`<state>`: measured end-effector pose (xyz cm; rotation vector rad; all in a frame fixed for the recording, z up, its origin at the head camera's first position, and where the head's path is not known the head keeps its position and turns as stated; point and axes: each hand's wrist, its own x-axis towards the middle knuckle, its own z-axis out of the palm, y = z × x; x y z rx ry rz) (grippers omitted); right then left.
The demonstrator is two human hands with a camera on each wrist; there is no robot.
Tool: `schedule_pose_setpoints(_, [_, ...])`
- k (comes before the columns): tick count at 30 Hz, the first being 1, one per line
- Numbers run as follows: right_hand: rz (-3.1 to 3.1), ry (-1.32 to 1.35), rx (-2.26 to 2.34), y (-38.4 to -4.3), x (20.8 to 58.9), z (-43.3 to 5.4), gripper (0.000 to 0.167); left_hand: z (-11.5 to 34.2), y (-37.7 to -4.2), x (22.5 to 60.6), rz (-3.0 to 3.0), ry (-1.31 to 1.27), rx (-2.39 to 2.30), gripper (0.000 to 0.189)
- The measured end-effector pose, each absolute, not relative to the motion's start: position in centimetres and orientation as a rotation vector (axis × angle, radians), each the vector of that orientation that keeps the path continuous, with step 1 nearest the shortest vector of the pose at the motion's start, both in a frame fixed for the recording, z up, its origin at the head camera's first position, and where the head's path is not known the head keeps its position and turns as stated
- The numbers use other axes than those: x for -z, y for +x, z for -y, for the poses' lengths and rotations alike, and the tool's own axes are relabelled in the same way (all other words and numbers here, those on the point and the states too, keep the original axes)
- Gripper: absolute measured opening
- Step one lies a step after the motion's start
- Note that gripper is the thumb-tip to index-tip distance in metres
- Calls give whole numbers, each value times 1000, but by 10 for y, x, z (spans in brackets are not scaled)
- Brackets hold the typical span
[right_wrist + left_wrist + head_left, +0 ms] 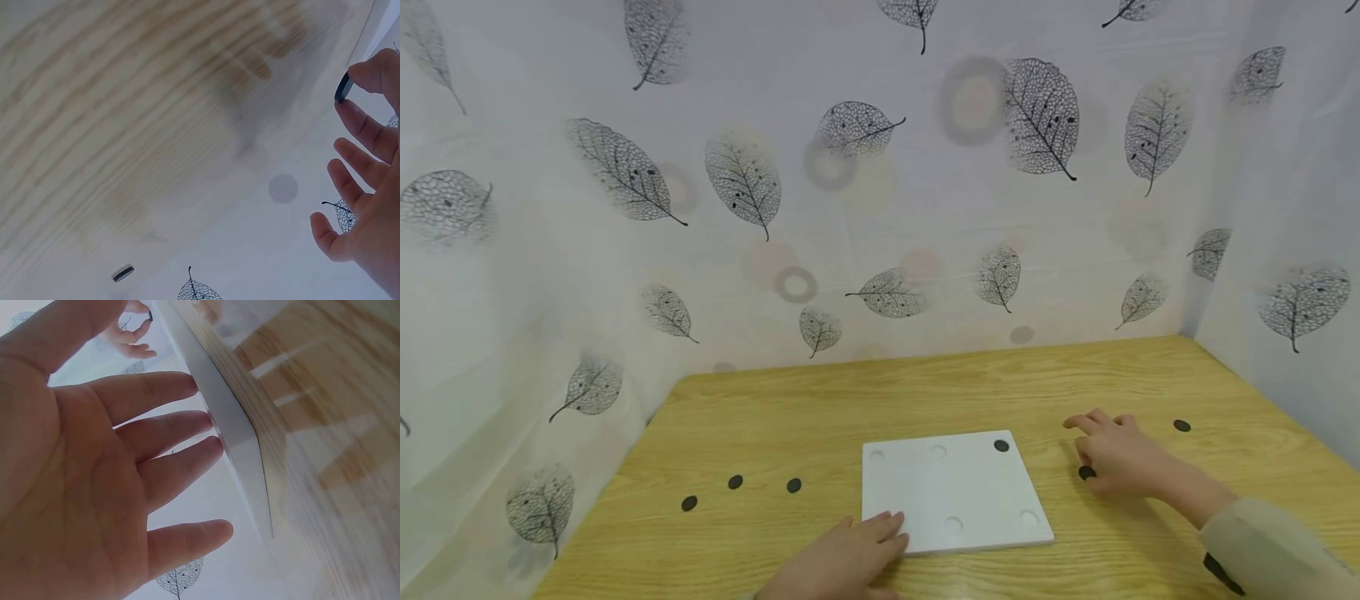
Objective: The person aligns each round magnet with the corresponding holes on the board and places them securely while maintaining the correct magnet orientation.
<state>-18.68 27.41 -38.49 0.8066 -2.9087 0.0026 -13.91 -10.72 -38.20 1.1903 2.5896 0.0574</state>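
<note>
My right hand [1116,457] pinches a small black disc [1087,472] between thumb and index finger, a short way right of the white board; the other fingers are spread. The right wrist view shows the pinched disc [343,87] edge-on. My left hand [848,557] lies with straight fingertips on the near left corner of the white board [917,492]; its fingers [165,428] meet the board's edge in the left wrist view. The board has several shallow round recesses, and one black disc [1002,446] sits at its far right corner.
On the wooden table [820,408] three black discs lie left of the board, among them a middle one [735,482]. Another black disc [1182,425] lies at the right, beyond my right hand. A leaf-patterned curtain [880,208] closes off the back and sides.
</note>
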Motion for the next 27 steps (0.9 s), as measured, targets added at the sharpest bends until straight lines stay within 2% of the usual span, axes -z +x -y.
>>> schedule_pose_setpoints(27, [2821,1023,-7,-178,376,-225,29,107,-138,381,-2586,1181,-41,54])
